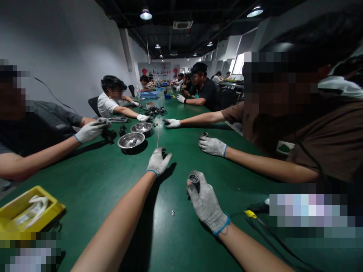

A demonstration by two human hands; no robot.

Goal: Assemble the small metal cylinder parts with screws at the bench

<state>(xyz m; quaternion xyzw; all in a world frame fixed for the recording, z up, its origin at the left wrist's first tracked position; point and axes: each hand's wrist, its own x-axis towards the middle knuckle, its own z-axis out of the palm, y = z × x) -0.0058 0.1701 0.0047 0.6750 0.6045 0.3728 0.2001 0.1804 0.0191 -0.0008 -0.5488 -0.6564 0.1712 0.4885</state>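
Note:
My left hand [158, 161], in a white knit glove, reaches forward over the green table [113, 177] with its fingers spread and nothing in it. It is close to a steel bowl [131, 140] holding small metal parts. My right hand [204, 202], also gloved, is closed round a small dark metal cylinder [194, 178] with a round open end facing up. A tiny metal washer [172, 213] lies on the table between my forearms.
A second steel bowl [141, 127] and a pile of dark parts [155, 111] lie farther back. A yellow tray [27, 209] sits at the near left. Co-workers' gloved hands [212, 146] rest on the table from both sides. A yellow-tipped cable [255, 217] lies at right.

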